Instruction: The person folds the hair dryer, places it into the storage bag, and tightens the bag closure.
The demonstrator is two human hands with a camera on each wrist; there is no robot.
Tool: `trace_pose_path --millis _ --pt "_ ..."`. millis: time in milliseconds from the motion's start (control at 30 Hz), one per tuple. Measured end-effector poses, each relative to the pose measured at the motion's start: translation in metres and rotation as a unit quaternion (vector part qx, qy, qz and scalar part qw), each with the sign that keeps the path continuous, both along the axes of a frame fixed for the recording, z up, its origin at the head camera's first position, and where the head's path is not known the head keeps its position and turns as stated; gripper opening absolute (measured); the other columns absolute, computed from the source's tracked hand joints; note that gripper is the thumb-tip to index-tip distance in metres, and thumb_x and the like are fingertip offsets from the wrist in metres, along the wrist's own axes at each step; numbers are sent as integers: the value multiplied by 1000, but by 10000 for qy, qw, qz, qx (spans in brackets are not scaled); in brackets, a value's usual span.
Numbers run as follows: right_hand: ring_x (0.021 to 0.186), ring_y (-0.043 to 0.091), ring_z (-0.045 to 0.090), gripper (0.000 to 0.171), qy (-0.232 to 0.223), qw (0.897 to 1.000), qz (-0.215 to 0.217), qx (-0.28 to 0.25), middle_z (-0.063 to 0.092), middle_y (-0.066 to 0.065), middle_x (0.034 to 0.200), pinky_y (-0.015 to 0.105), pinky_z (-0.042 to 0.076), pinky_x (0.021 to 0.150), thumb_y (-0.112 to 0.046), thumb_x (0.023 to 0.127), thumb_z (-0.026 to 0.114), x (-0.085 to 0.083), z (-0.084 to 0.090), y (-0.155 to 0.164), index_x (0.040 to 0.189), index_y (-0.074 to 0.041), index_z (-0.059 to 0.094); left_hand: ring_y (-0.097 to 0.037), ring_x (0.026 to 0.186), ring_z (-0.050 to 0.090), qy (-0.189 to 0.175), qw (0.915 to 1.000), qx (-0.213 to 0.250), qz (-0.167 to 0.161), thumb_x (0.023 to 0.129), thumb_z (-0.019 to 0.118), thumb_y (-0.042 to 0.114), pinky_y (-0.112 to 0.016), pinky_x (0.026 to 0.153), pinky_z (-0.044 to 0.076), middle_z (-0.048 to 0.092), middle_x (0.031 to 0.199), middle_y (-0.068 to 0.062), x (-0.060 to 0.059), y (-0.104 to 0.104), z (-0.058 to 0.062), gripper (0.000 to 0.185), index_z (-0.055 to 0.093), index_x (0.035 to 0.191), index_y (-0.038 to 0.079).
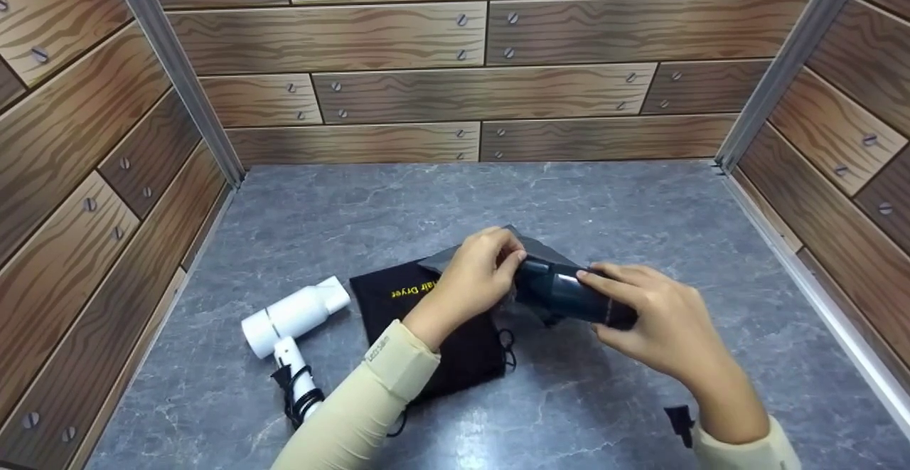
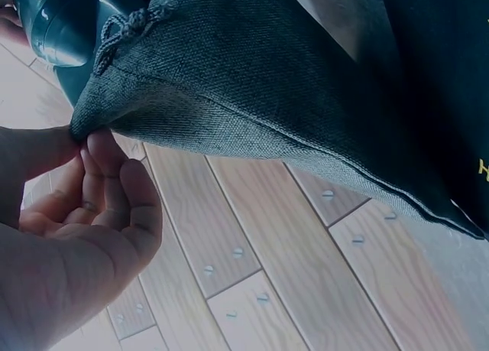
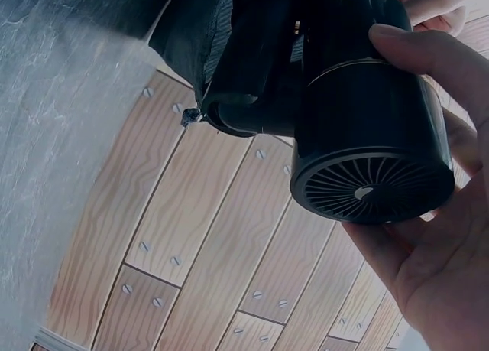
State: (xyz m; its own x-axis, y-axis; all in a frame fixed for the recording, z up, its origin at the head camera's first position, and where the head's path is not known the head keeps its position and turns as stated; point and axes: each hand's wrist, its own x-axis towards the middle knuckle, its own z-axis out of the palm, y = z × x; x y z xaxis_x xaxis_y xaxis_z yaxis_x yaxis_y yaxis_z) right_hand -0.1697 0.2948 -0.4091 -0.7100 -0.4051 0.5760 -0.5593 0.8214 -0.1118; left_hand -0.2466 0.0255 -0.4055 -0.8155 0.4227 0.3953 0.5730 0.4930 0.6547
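Right of centre, left hand [image 1: 475, 274] pinches grey cloth drawstring bag [image 2: 221, 83]; right hand [image 1: 661, 313] grips glossy dark hair dryer [image 1: 569, 294]. Bagging seems in hand; next likely needs steady insertion.

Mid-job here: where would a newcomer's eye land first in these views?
Probably on the white hair dryer, bright against the grey tabletop at the head view's left. Next comes the glossy dark hair dryer right of centre, gripped by the right hand, while the left hand pinches a grey pouch close by. The yellow lettering on the black pouch, just right of the white hair dryer, also stands out.
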Motion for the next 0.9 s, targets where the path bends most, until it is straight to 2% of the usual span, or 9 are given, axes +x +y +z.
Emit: trace_pose_path --millis 300,667,900 --pt "108 30 76 73 -261 9994 -168 -153 79 4 124 55 64 77 -27 62 98 1 0 1 131 -21 75 -9 80 58 296 9993 -226 -41 105 66 14 -22 73 51 67 95 1 0 0 -1 9 73 102 10" --pt "104 30 77 66 -28 10000 -73 54 80 5 120 51 65 76 -30 65 95 -7 -4 -10 128 -19 77 -12 85 60 706 9961 -495 -171 105 66 14 -27 79 53 68 97 0 7 9 -5 9 71 99 11" --pt "101 30 77 64 111 9999 -124 22 81 7 116 50 65 74 -34 66 96 -13 -7 -22 125 -19 77 -14 90 62 754 9944 -650 -364 106 64 17 -30 86 54 69 100 1 13 16 -3 9 71 102 12"
